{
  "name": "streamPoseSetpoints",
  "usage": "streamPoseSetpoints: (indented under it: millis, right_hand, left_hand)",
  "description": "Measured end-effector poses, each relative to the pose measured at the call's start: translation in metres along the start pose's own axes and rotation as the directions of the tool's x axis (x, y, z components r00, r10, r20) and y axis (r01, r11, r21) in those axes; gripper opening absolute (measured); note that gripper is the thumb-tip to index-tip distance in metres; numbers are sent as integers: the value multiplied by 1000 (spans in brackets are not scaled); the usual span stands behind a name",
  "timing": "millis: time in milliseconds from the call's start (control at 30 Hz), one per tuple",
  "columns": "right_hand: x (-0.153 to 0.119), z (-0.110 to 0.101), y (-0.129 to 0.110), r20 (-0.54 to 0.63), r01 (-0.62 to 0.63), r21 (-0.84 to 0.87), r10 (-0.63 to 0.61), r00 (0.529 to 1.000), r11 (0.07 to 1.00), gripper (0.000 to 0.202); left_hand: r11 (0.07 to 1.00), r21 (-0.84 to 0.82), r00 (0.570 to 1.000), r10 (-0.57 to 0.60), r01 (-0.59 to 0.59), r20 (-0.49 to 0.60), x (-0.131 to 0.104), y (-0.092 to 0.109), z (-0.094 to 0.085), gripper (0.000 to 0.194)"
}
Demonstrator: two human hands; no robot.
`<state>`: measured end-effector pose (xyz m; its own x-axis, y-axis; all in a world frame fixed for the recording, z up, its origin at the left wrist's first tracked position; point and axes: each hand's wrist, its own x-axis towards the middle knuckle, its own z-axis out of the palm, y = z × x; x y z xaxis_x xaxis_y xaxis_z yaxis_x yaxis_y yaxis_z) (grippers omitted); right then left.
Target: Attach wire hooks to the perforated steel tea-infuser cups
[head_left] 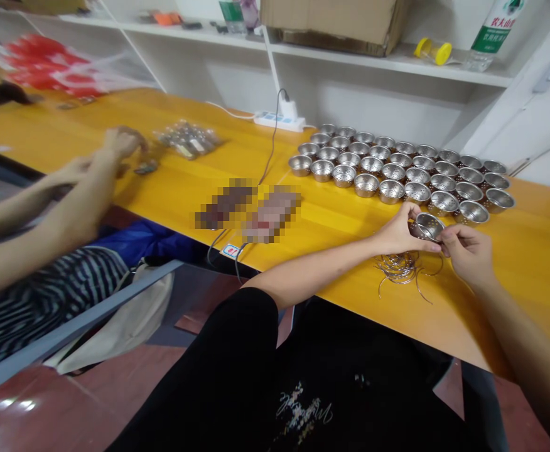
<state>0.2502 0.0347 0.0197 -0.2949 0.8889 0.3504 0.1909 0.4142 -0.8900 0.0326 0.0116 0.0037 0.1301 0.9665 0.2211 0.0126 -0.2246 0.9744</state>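
My left hand point(401, 233) is closed around a small perforated metal strainer cup point(428, 227), held above the table with its mouth upward. The fingertips of my right hand point(468, 251) are pinched together at the cup's right side. A thin curved wire point(437, 267) seems to hang from those fingers, though its upper end is hidden. Just below the cup lies a loose pile of bent wires point(400, 269). Beyond my hands, several more strainer cups point(392, 190) stand upright in close rows.
Two pixelated phone-like objects point(272, 213) with cables lie left of my arm. A power strip point(279, 120) sits at the back. At left, another person's hands point(124, 143) work near a clear bag of metal parts point(188, 138). A shelf point(444, 71) holds a cardboard box point(331, 25) and bottle point(491, 37).
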Motion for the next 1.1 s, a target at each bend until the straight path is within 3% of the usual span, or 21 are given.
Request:
streamPoseSetpoints:
  millis: [433,767,1100]
  right_hand:
    - [-1,0,-1,-3,16,13,-16,1000,1000,69]
    - [0,1,-1,3,32,-13,-32,999,999,68]
    - [0,-1,6,11,12,15,-13,1000,1000,65]
  left_hand:
    - [1000,-10,999,24,-24,36,1,-2,-1,89]
    - [998,-38,998,-42,43,43,2,-5,-2,89]
    - [1000,-5,999,-2,3,35,0,0,-2,89]
